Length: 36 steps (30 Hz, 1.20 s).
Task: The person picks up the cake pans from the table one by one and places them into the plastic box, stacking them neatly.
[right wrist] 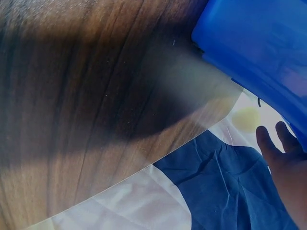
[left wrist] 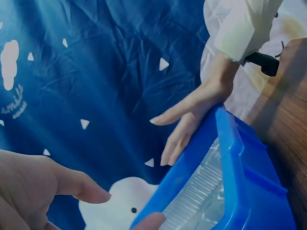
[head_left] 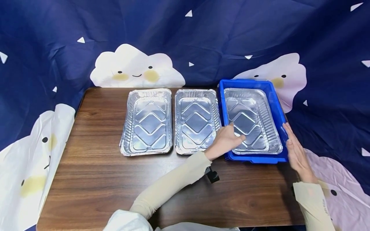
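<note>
A blue plastic bin (head_left: pixel 251 158) stands at the right of the table with a foil tray (head_left: pixel 245 123) lying inside it. My left hand (head_left: pixel 224 141) is at the bin's left side, over the near left rim. Its thumb and forefinger stand apart in the left wrist view, with nothing seen between them; the other fingers are mostly hidden. Along the bin's right wall lies my right hand (head_left: pixel 297 155), its fingers straight and against the outside. The right wrist view catches only part of that hand (right wrist: pixel 288 177) beside the blue wall.
Two more foil trays, a left one (head_left: pixel 150 123) and a middle one (head_left: pixel 197 122), sit in a row on the wooden table (head_left: pixel 101 179). The middle tray is close beside the bin. A dark blue cloud-print curtain (head_left: pixel 202 38) hangs behind and around the table.
</note>
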Each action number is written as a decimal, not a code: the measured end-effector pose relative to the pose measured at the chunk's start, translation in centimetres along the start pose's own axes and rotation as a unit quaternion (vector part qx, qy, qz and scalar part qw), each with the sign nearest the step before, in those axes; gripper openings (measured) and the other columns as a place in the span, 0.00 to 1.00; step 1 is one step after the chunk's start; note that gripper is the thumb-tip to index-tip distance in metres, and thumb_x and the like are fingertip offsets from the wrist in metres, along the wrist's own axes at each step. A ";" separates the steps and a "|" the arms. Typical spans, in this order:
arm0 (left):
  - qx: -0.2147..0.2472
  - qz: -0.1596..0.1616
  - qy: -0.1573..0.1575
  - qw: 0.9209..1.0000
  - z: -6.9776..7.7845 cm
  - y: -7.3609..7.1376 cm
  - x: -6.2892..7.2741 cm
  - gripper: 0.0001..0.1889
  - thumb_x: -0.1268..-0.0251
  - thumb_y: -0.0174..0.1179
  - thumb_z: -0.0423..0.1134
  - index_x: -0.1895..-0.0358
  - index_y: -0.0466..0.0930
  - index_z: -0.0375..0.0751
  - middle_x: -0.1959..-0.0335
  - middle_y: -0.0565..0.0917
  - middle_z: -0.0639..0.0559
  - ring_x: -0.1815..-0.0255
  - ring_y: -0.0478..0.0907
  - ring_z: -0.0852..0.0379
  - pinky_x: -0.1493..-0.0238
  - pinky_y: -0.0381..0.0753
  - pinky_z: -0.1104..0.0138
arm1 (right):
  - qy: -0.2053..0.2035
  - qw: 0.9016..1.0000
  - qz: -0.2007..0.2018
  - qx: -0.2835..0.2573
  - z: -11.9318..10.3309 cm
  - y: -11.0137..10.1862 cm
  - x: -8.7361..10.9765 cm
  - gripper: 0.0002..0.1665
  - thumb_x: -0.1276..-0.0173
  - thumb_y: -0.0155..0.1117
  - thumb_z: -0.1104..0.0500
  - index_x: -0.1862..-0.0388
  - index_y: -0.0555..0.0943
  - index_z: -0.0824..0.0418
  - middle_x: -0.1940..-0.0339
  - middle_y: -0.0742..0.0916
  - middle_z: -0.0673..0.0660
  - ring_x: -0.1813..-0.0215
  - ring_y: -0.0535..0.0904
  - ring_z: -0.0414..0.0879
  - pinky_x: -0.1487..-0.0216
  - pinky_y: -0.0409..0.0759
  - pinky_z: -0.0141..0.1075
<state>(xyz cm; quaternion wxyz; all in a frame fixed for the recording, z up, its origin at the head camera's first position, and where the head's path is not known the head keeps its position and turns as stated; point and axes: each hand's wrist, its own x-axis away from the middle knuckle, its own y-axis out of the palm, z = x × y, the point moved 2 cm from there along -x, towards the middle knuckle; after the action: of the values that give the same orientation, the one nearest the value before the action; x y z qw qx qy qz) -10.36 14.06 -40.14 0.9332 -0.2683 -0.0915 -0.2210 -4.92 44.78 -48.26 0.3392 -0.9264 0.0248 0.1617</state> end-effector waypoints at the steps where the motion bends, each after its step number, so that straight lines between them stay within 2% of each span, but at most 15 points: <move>1: 0.004 -0.001 0.003 1.000 0.0 -0.3 0.2 0.38 0.30 0.67 0.41 0.21 0.65 0.30 0.82 0.77 0.56 0.92 0.51 0.65 0.88 0.57 0.73 | -0.002 1.000 0.000 0.003 0.0 0.0 0.0 0.32 0.11 0.38 0.51 0.15 0.62 0.60 0.15 0.61 0.68 0.15 0.53 0.40 0.22 0.49 0.26; 3: 0.008 -0.002 0.007 1.000 -0.2 -0.8 0.5 0.38 0.31 0.67 0.41 0.20 0.65 0.35 0.65 0.88 0.51 0.89 0.57 0.66 0.85 0.60 0.74 | -0.008 1.000 0.000 0.013 0.1 0.1 -0.1 0.31 0.11 0.39 0.52 0.16 0.63 0.61 0.15 0.62 0.68 0.15 0.53 0.40 0.22 0.48 0.26; 6: 0.009 0.003 0.014 1.000 -0.7 -2.0 1.1 0.35 0.32 0.67 0.41 0.22 0.70 0.41 0.40 0.87 0.49 0.78 0.72 0.66 0.73 0.71 0.75 | -0.020 0.999 -0.006 0.042 0.2 0.1 -0.1 0.31 0.11 0.41 0.53 0.16 0.63 0.62 0.16 0.62 0.69 0.15 0.52 0.40 0.21 0.47 0.27; 9: 0.023 0.012 0.024 0.999 -1.7 -3.4 1.9 0.29 0.30 0.66 0.39 0.27 0.75 0.41 0.44 0.88 0.50 0.70 0.78 0.64 0.67 0.75 0.74 | -0.025 0.997 -0.019 0.074 0.3 0.0 0.0 0.32 0.12 0.45 0.53 0.15 0.62 0.63 0.15 0.61 0.70 0.14 0.51 0.41 0.20 0.46 0.26; 13: 0.070 0.038 0.031 0.996 -4.0 -6.4 3.0 0.23 0.29 0.65 0.33 0.33 0.78 0.37 0.48 0.87 0.48 0.72 0.78 0.63 0.72 0.77 0.74 | -0.015 0.995 -0.033 0.094 0.4 0.1 -0.1 0.35 0.14 0.51 0.53 0.15 0.61 0.62 0.15 0.60 0.69 0.13 0.51 0.53 0.19 0.44 0.27; 15: 0.088 0.062 0.034 0.994 -5.6 -8.2 3.5 0.21 0.30 0.64 0.30 0.35 0.79 0.36 0.49 0.86 0.46 0.70 0.80 0.61 0.73 0.79 0.73 | -0.006 0.994 -0.039 0.104 0.4 0.1 -0.1 0.36 0.16 0.54 0.54 0.15 0.60 0.62 0.14 0.59 0.69 0.14 0.51 0.60 0.17 0.44 0.32; 17: 0.097 0.093 0.037 0.990 -7.2 -10.0 4.2 0.19 0.31 0.62 0.29 0.37 0.81 0.35 0.49 0.86 0.44 0.65 0.83 0.59 0.70 0.81 0.72 | 0.004 0.992 -0.046 0.113 0.3 0.1 -0.2 0.38 0.18 0.57 0.54 0.14 0.60 0.60 0.14 0.58 0.68 0.14 0.51 0.65 0.14 0.45 0.42; 21: 0.098 0.146 0.031 0.984 -10.5 -13.4 5.3 0.19 0.35 0.59 0.28 0.40 0.82 0.34 0.50 0.86 0.41 0.62 0.85 0.51 0.67 0.81 0.71 | 0.023 0.990 -0.058 0.126 0.2 0.0 -0.3 0.42 0.21 0.61 0.55 0.13 0.58 0.58 0.13 0.57 0.66 0.15 0.50 0.69 0.15 0.44 0.58; 26: 0.122 0.179 0.015 0.976 -14.2 -16.9 6.2 0.19 0.33 0.57 0.28 0.39 0.80 0.30 0.50 0.85 0.35 0.60 0.87 0.42 0.67 0.86 0.69 | 0.037 0.989 -0.062 0.132 0.2 -0.2 -0.1 0.45 0.24 0.64 0.54 0.13 0.58 0.58 0.12 0.55 0.66 0.15 0.49 0.70 0.16 0.44 0.61; 29: 0.138 0.189 0.018 0.972 -16.1 -18.5 6.8 0.19 0.32 0.57 0.26 0.40 0.79 0.26 0.50 0.85 0.32 0.64 0.88 0.46 0.66 0.91 0.63 | 0.043 0.987 -0.067 0.141 0.3 -0.2 -0.1 0.47 0.25 0.66 0.53 0.12 0.57 0.56 0.12 0.54 0.65 0.15 0.49 0.70 0.16 0.44 0.62; 31: 0.143 0.196 0.023 0.970 -17.4 -19.4 7.2 0.18 0.32 0.56 0.25 0.41 0.78 0.23 0.51 0.84 0.28 0.68 0.88 0.54 0.65 0.91 0.61 | 0.048 0.985 -0.070 0.147 0.4 -0.2 -0.1 0.48 0.25 0.67 0.52 0.12 0.56 0.55 0.12 0.54 0.64 0.15 0.48 0.70 0.16 0.44 0.62; 33: 0.139 0.206 0.025 0.968 -18.7 -20.2 7.8 0.18 0.32 0.55 0.24 0.41 0.78 0.22 0.51 0.84 0.26 0.72 0.85 0.64 0.67 0.90 0.64 | 0.048 0.985 -0.071 0.148 0.5 -0.1 -0.1 0.49 0.25 0.67 0.52 0.12 0.56 0.55 0.12 0.54 0.64 0.15 0.48 0.70 0.16 0.44 0.62; 36: 0.129 0.224 0.014 0.966 -20.6 -21.5 8.6 0.17 0.29 0.56 0.25 0.40 0.77 0.22 0.49 0.83 0.24 0.74 0.82 0.72 0.69 0.88 0.70 | 0.047 0.986 -0.068 0.147 0.5 0.0 -0.2 0.49 0.26 0.68 0.52 0.12 0.56 0.55 0.12 0.54 0.63 0.15 0.49 0.71 0.17 0.45 0.64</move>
<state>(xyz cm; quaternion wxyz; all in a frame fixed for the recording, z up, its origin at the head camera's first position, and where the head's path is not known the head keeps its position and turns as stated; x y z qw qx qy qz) -11.62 -16.53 -45.08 0.9867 -0.1564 -0.0435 0.0037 -5.21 45.13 -48.55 0.4807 -0.8724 0.0013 0.0889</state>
